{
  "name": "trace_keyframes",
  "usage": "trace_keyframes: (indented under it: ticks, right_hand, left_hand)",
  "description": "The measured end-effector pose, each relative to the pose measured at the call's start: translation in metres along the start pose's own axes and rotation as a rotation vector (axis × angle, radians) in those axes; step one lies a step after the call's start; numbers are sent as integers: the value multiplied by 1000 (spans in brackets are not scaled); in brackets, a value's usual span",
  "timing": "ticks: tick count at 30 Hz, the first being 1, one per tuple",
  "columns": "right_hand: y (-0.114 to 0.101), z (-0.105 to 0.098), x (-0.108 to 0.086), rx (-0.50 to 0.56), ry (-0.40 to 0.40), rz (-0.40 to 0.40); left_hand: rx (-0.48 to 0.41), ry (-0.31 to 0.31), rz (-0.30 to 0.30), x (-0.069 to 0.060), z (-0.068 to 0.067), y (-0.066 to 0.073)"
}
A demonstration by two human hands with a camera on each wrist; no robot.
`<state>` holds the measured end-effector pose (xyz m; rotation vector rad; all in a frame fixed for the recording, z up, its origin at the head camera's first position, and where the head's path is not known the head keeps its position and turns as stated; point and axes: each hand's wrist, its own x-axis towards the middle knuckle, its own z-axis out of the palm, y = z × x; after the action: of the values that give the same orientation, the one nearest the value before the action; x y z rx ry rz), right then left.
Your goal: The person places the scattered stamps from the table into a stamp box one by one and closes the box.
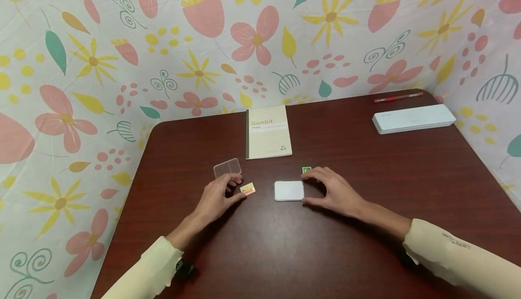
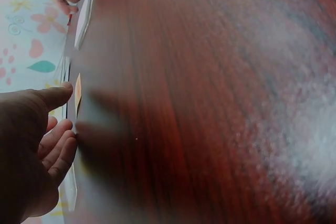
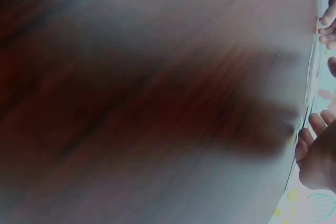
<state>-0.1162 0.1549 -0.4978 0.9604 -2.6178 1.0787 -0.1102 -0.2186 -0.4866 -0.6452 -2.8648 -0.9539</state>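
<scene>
In the head view my left hand (image 1: 216,198) is beside a small yellow-orange stamp-like card (image 1: 247,189), its thumb tip at the card's lower left edge. The left wrist view shows the thumb and fingers of that hand (image 2: 52,140) apart, with the card (image 2: 79,94) beyond them. Just behind the left fingers lies a clear flat plastic case (image 1: 227,168). A white rectangular case (image 1: 289,191) lies flat right of the card. At its right side is my right hand (image 1: 335,192), thumb and forefinger spread near the two right corners. Behind those fingers a small green stamp-like card (image 1: 306,170) shows partly.
A Gambit notebook (image 1: 268,138) lies farther back on the dark red wooden table (image 1: 293,253). Toward the back right are a long white box (image 1: 414,119) and a red pen (image 1: 399,97). A flower-patterned cloth (image 1: 256,41) hangs along the table's back and sides.
</scene>
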Motion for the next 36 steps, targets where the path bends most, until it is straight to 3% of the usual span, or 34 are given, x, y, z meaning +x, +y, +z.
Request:
trace_keyframes:
  ticks: [10, 21, 28, 36]
  right_hand:
    - [-3, 8, 4, -41, -43, 32]
    - [-4, 10, 8, -72, -61, 18]
    - [-3, 11, 11, -70, -84, 27]
    - [-2, 12, 13, -67, -95, 28]
  left_hand:
    - [91, 48, 71, -1, 8, 2]
    - [101, 76, 61, 0, 12, 1]
    - [88, 44, 16, 2, 11, 3]
    - [83, 27, 13, 4, 10, 6]
